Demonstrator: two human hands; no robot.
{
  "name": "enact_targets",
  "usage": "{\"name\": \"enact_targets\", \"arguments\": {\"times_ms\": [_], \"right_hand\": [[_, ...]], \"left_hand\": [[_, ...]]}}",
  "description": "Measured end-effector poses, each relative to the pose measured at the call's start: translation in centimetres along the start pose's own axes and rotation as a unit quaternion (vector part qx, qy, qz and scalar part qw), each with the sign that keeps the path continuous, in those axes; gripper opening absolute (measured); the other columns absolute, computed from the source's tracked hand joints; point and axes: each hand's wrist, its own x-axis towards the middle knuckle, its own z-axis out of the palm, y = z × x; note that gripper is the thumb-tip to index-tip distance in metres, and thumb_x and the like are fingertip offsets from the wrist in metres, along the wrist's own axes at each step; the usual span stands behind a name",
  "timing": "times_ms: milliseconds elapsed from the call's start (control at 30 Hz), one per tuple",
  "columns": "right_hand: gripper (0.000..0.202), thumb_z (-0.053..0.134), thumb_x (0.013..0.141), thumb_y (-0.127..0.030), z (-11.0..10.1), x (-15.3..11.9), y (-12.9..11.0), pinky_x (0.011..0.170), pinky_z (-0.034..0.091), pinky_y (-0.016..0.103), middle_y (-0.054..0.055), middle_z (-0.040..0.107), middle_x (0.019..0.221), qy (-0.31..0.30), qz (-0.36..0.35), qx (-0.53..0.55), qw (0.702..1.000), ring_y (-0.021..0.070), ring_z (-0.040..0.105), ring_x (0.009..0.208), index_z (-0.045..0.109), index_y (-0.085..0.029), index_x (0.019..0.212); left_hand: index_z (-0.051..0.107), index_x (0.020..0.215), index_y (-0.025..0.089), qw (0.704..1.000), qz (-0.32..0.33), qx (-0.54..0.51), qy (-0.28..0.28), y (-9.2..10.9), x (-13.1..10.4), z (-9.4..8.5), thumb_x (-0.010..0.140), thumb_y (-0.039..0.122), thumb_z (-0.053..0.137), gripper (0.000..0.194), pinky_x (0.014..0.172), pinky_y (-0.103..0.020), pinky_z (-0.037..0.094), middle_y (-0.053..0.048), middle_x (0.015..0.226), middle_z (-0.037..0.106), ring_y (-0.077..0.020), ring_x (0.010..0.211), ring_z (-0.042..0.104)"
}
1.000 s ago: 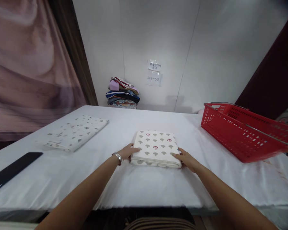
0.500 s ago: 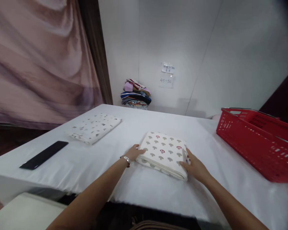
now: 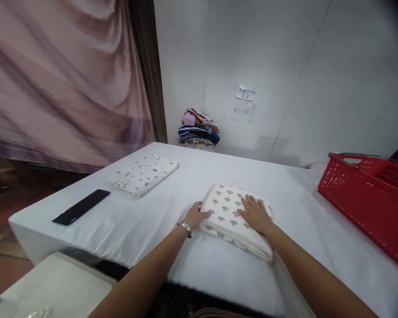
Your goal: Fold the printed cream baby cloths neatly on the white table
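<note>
A folded white cloth printed with grey and a few red mushrooms lies in front of me on the table. My left hand, a metal bracelet at its wrist, holds the cloth's left edge, thumb on top and fingers along the side. Flat on the right part of the cloth rests my right hand, its fingers stretched out and nothing in its grasp. The near edge shows several stacked layers. Farther left lies another folded white cloth with small dark prints, apart from both hands.
A long black flat object lies at the left of the white-covered table. On the right stands a red plastic basket. Folded fabrics are piled beyond the far edge, beside a wall with paper signs. A pink curtain hangs left.
My right hand has gone from the cloth's right edge to flat on its top. My left hand stays at the left edge. The view has shifted a little to the left.
</note>
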Motion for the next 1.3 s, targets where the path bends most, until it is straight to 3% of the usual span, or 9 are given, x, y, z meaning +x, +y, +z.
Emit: {"name": "enact_targets", "arguments": {"times_ms": [200,333,433,600,767,867,967,1167,1300], "right_hand": [[0.063,0.034,0.091,-0.054,-1.8,0.9,-2.6,0.112,0.007,0.049,0.01,0.016,0.154,-0.006,-0.024,0.055,0.998,0.026,0.008,0.142,0.031,-0.02,0.144],[0.065,0.031,0.091,-0.057,-2.8,3.7,-6.8,0.113,0.002,0.047,0.008,0.012,0.155,-0.015,-0.11,0.076,0.991,0.0232,0.003,0.142,0.028,-0.02,0.145],[0.069,0.027,0.091,-0.059,-2.0,5.5,-9.0,0.113,0.002,0.047,0.009,0.013,0.155,-0.039,-0.167,0.083,0.982,0.0236,0.004,0.142,0.028,-0.017,0.145],[0.071,0.02,0.092,-0.06,0.1,6.1,-9.5,0.113,0.001,0.047,0.009,0.014,0.154,-0.046,-0.18,0.087,0.979,0.0234,0.006,0.142,0.027,-0.015,0.146],[0.071,0.025,0.091,-0.061,-0.3,6.2,-9.2,0.114,0.002,0.046,0.008,0.015,0.154,-0.069,-0.178,0.119,0.974,0.0234,0.006,0.142,0.027,-0.018,0.146],[0.067,0.032,0.089,-0.06,-1.6,7.2,-7.8,0.115,0.006,0.043,0.005,0.018,0.154,-0.056,-0.155,0.164,0.973,0.0229,0.009,0.142,0.031,-0.022,0.145],[0.064,0.042,0.087,-0.056,-2.9,8.7,-4.4,0.114,0.013,0.041,0.005,0.028,0.151,-0.034,-0.055,0.196,0.979,0.025,0.019,0.14,0.038,-0.022,0.142],[0.067,0.065,0.065,-0.064,-4.1,10.2,3.8,0.102,0.036,0.046,0.013,0.056,0.129,-0.133,0.088,0.249,0.955,0.0334,0.052,0.117,0.064,-0.02,0.116],[0.07,0.075,0.053,-0.063,-4.2,9.5,6.0,0.091,0.046,0.045,0.015,0.062,0.12,-0.201,0.154,0.31,0.916,0.0327,0.06,0.103,0.067,-0.019,0.106]], "left_hand": [[0.044,0.13,0.014,0.998,0.028,-0.052,0.009,-1.0,0.4,0.5,0.066,0.025,0.073,0.071,0.079,-0.03,0.049,-0.011,0.108,0.066,-0.0225,0.092,0.063],[0.042,0.131,0.013,0.999,0.021,-0.045,0.011,-0.8,0.1,0.5,0.067,0.023,0.07,0.07,0.075,-0.029,0.049,-0.01,0.102,0.066,-0.021,0.087,0.063],[0.043,0.13,0.014,0.999,0.021,-0.048,0.007,-0.4,-0.5,0.4,0.069,0.023,0.069,0.067,0.074,-0.029,0.048,-0.008,0.1,0.066,-0.02,0.086,0.062],[0.043,0.128,0.014,0.998,0.029,-0.06,-0.004,-0.4,-0.6,0.3,0.069,0.022,0.068,0.065,0.074,-0.029,0.048,-0.008,0.098,0.065,-0.0198,0.085,0.062],[0.043,0.13,0.017,0.996,0.025,-0.079,-0.013,-1.5,0.2,0.6,0.066,0.027,0.073,0.071,0.074,-0.03,0.049,-0.006,0.095,0.066,-0.0207,0.084,0.063],[0.044,0.13,0.017,0.995,0.025,-0.095,-0.021,-1.7,0.4,0.5,0.064,0.029,0.075,0.074,0.075,-0.031,0.05,-0.006,0.096,0.067,-0.0215,0.086,0.063],[0.044,0.13,0.017,0.994,0.027,-0.101,-0.021,-1.7,0.3,0.5,0.063,0.029,0.075,0.076,0.076,-0.031,0.05,-0.007,0.098,0.067,-0.0228,0.088,0.063],[0.044,0.13,0.017,0.994,0.023,-0.106,-0.019,-1.7,-0.2,0.5,0.063,0.028,0.073,0.074,0.078,-0.032,0.049,-0.007,0.1,0.066,-0.0237,0.091,0.063],[0.044,0.13,0.016,0.995,0.02,-0.09,-0.043,-0.5,0.6,-0.7,0.061,0.024,0.071,0.075,0.078,-0.033,0.05,-0.007,0.097,0.066,-0.0232,0.087,0.063]]}}
